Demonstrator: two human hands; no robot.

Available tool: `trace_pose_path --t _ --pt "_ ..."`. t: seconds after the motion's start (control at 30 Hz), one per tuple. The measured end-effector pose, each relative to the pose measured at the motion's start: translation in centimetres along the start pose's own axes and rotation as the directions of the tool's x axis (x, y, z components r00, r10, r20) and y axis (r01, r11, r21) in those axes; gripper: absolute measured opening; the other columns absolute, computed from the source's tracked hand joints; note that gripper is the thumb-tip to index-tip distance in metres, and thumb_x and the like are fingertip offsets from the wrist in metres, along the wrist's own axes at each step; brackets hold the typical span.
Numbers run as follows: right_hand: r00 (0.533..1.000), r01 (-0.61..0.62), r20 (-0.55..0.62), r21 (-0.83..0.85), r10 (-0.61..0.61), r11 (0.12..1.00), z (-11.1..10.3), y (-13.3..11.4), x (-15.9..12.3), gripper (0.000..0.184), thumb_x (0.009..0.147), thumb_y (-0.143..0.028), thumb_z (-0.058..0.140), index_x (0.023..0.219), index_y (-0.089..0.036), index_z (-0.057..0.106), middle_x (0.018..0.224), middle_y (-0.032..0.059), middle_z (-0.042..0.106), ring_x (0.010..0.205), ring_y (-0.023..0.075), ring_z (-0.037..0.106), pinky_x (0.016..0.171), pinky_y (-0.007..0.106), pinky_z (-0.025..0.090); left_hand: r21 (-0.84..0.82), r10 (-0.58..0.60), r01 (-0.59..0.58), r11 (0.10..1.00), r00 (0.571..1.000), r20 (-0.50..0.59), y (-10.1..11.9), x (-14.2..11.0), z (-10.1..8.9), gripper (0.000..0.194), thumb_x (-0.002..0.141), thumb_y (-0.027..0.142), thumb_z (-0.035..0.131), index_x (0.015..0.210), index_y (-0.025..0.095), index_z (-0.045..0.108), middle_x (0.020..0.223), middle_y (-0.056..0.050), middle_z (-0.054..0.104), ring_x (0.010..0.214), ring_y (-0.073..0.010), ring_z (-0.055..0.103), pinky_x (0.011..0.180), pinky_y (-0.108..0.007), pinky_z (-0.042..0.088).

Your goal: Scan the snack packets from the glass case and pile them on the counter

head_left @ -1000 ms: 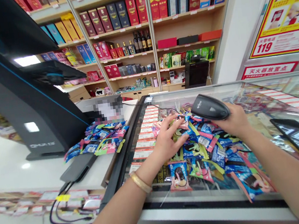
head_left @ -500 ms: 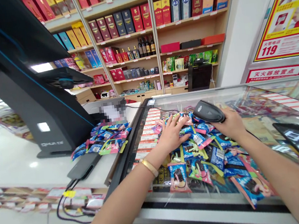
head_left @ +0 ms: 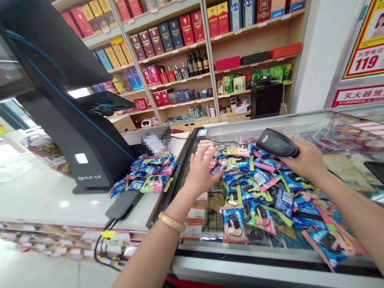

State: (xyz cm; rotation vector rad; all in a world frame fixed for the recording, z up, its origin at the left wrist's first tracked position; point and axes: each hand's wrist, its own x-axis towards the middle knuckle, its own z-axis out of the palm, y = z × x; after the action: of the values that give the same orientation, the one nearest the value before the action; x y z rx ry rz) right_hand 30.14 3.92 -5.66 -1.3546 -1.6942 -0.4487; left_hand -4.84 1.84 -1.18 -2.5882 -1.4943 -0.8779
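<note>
With the scanner (head_left: 276, 143) gripped in the right hand (head_left: 308, 160) above the heaped snack packets (head_left: 252, 178), the step in hand looks like sorting through them; the left hand (head_left: 200, 171) is open, fingers spread at the heap's left edge on the glass counter (head_left: 263, 270), though whether its fingertips touch any is hard to tell; lifting one calls for a pinch

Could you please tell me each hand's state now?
Left hand: open and spread, holding nothing visible.
Right hand: closed around the black, rounded handheld scanner.
</note>
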Motion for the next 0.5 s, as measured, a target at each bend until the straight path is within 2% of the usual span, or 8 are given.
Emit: trace_pose_path --t 0.03,0.1,0.17,0.23,0.27,0.33,0.5 --pt "1.0 0.004 -0.007 0.011 -0.004 1.0 -0.1 0.0 0.0 0.039 0.077 -0.045 0.066 0.105 -0.019 0.075 0.093 0.0122 0.079 0.085 0.0336 0.074 0.067 0.039 0.053 0.022 -0.018 0.018 1.0 1.0 -0.019 -1.3 -1.0 -1.3 0.066 0.091 0.039 0.065 0.153 0.026 0.047 0.157 -0.016 0.048 0.148 -0.0323 0.044 0.124 -0.06 0.028" --pt "1.0 0.0 -0.014 0.038 0.0 0.999 -0.3 -0.2 0.1 0.039 0.078 -0.045 0.066 0.105 -0.019 0.075 0.095 0.0123 0.079 0.087 0.0331 0.074 0.069 0.039 0.054 0.097 -0.079 0.078 0.992 0.997 0.009 -4.1 -3.2 -3.9 0.066 0.089 0.037 0.064 0.151 0.023 0.049 0.153 -0.015 0.052 0.142 -0.0303 0.05 0.12 -0.051 0.039" --pt "0.999 -0.03 -0.015 0.062 0.031 0.998 -0.5 -0.5 0.3 0.035 0.078 -0.045 0.067 0.102 -0.02 0.075 0.094 0.0116 0.079 0.087 0.032 0.074 0.07 0.038 0.054 0.265 -0.198 0.173 0.949 0.977 0.072 -6.7 -5.3 -6.1 0.069 0.083 0.038 0.068 0.149 0.022 0.053 0.153 -0.017 0.053 0.139 -0.0358 0.053 0.116 -0.056 0.042" --pt "0.998 -0.066 -0.012 0.075 0.067 0.995 -0.7 -0.8 0.4 0.032 0.077 -0.045 0.069 0.096 -0.02 0.074 0.091 0.0109 0.078 0.085 0.0311 0.074 0.07 0.037 0.054 0.424 -0.308 0.224 0.877 0.941 0.139 -8.8 -7.1 -7.5 0.068 0.079 0.033 0.068 0.146 0.024 0.057 0.148 -0.017 0.058 0.135 -0.0405 0.056 0.115 -0.065 0.039" --pt "0.997 -0.08 -0.011 0.078 0.082 0.994 -0.8 -0.9 0.4 0.031 0.076 -0.045 0.069 0.094 -0.02 0.074 0.089 0.0106 0.078 0.084 0.0307 0.074 0.069 0.037 0.053 0.468 -0.342 0.236 0.851 0.927 0.153 -9.6 -7.7 -7.9 0.066 0.078 0.028 0.066 0.144 0.025 0.059 0.145 -0.017 0.06 0.135 -0.0406 0.056 0.115 -0.066 0.038" --pt "0.995 -0.094 -0.013 0.081 0.096 0.992 -0.9 -1.1 0.5 0.03 0.075 -0.045 0.07 0.092 -0.02 0.073 0.087 0.0102 0.078 0.082 0.0302 0.073 0.069 0.036 0.053 0.488 -0.338 0.227 0.843 0.929 0.152 -10.9 -8.6 -7.9 0.061 0.078 0.021 0.059 0.139 0.024 0.063 0.142 -0.017 0.064 0.134 -0.0387 0.057 0.116 -0.064 0.038" --pt "0.997 -0.079 -0.008 0.085 0.08 0.993 -1.0 -1.2 0.5 0.03 0.076 -0.046 0.069 0.091 -0.021 0.073 0.086 0.0099 0.077 0.08 0.0301 0.073 0.066 0.036 0.053 0.344 -0.275 0.235 0.909 0.959 0.072 -12.2 -8.6 -7.2 0.049 0.084 0.019 0.044 0.125 0.022 0.071 0.132 -0.016 0.071 0.127 -0.0356 0.063 0.113 -0.061 0.043"
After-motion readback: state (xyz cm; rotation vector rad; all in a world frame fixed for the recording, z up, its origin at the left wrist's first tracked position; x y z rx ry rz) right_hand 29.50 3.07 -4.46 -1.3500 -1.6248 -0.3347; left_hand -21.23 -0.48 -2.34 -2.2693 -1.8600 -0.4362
